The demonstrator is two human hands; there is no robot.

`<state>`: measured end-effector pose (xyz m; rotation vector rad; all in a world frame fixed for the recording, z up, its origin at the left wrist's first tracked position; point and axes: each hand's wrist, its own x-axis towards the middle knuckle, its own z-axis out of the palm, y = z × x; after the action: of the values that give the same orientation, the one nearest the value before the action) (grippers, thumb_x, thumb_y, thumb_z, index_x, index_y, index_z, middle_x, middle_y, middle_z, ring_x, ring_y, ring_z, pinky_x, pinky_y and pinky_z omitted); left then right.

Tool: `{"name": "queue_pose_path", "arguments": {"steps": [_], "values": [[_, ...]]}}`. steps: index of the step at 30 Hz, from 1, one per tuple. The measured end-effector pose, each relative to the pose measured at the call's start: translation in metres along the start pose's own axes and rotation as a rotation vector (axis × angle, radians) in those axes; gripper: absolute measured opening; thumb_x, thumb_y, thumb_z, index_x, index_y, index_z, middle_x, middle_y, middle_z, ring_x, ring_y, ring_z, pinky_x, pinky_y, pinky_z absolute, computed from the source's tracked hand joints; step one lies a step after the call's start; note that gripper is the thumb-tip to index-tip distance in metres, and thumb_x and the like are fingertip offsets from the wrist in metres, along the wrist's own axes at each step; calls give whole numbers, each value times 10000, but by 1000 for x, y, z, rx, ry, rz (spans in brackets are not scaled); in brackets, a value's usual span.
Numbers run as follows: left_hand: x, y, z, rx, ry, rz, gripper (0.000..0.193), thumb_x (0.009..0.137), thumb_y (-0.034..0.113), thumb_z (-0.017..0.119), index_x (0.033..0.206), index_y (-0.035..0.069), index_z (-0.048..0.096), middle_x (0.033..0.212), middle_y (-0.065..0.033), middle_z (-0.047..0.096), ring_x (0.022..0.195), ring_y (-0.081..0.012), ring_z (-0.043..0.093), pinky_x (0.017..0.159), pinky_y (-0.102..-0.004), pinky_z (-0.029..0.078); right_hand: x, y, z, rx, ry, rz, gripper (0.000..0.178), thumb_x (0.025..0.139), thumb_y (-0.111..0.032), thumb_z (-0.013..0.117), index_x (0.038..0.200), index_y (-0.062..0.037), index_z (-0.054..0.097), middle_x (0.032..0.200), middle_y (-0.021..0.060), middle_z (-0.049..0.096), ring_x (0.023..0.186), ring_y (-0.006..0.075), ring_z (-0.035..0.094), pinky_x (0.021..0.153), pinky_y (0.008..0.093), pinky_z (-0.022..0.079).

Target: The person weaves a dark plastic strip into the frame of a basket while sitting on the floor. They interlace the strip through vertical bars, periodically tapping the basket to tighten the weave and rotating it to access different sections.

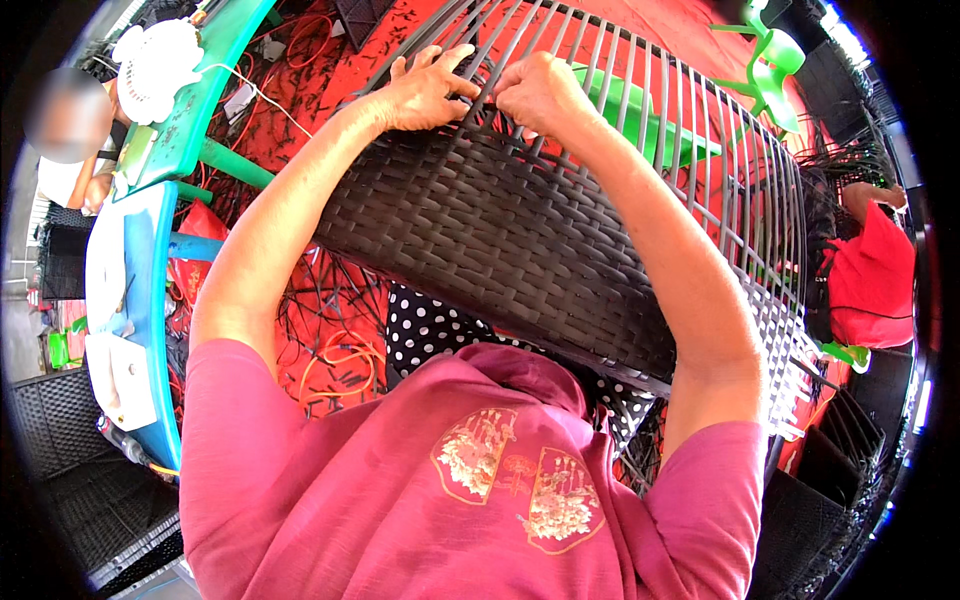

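Note:
A dark brown woven panel point(480, 220) of flat strips lies across my lap, tilted away from me. From its far edge, bare grey rods point(690, 130) of the curved frame run on. My left hand point(428, 92) rests at the far left edge of the weave, fingers apart, its thumb touching a rod. Close beside it, my right hand point(545, 95) is closed in a fist-like pinch at the same edge. Whatever its fingers grip is hidden by the hand.
A green and blue table point(165, 230) with a white fan point(157, 70) stands left, a person point(75, 180) beyond it. Green plastic chairs point(775, 65) stand far right. Cut strips and an orange cable point(350, 365) litter the red floor point(300, 375). Another person in red point(875, 280) is at right.

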<state>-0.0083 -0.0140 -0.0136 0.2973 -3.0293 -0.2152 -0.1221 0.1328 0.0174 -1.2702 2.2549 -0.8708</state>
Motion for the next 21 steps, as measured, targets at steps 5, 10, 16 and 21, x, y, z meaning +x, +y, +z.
{"name": "queue_pose_path", "arguments": {"steps": [5, 10, 16, 21], "values": [[5, -14, -10, -434, 50, 85, 142, 831, 176, 605, 903, 57, 631, 1385, -56, 338, 1247, -200, 352, 1020, -347, 277, 2, 6, 8, 264, 43, 15, 231, 722, -77, 530, 860, -93, 714, 687, 123, 660, 569, 192, 654, 599, 311, 530], [0, -1, -36, -399, 424, 246, 155, 836, 173, 606, 831, 18, 611, 1237, -97, 456, 1045, -209, 515, 898, -327, 406, 3, -4, 6, 624, 21, -84, 224, 871, -191, 586, 1025, -46, 659, 787, 47, 646, 644, 98, 616, 578, 241, 542], [-24, -27, -35, -537, 147, 6, 117, 854, 141, 598, 901, 34, 604, 1272, -73, 446, 1140, -185, 460, 942, -309, 359, 8, -12, 12, 605, -76, -30, 169, 823, -86, 616, 953, 10, 665, 772, 80, 656, 639, 113, 629, 586, 257, 568], [-27, -48, -8, -225, 196, 29, 178, 821, 133, 600, 993, 96, 632, 1372, -108, 373, 1287, -281, 335, 1056, -378, 276, 36, -15, 27, -104, 52, -90, 204, 741, -99, 545, 850, -18, 697, 603, 103, 629, 523, 148, 631, 532, 270, 544]]}}
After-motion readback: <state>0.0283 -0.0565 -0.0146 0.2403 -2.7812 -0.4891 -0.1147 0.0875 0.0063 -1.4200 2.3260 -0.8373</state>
